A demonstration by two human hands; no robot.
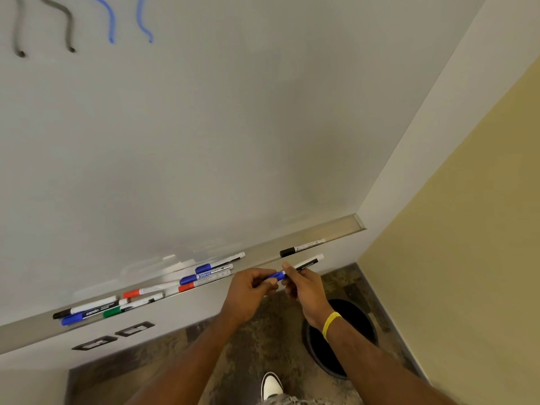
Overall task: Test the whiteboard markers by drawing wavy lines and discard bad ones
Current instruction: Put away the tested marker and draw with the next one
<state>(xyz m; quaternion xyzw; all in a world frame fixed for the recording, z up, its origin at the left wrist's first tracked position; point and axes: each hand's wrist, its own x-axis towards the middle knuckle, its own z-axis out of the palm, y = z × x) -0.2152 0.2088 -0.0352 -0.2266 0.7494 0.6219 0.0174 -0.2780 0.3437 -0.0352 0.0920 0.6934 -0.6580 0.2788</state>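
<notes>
I hold one blue-capped marker [305, 263] in front of the tray. My left hand [249, 290] pinches its blue cap [276, 276], and my right hand [304, 285] grips the white and black barrel. The whiteboard [204, 127] carries two grey and two blue wavy lines [111, 21] at the top left. Several markers with blue, red, green and black caps [201, 277] lie in the metal tray [344, 226]. A single black-capped marker [301, 248] lies apart at the tray's right end.
A round black bin [356, 323] stands on the floor under my right wrist, beside the yellow wall [467, 258]. Two wall sockets [134, 328] sit below the tray. My white shoe [271, 385] shows at the bottom.
</notes>
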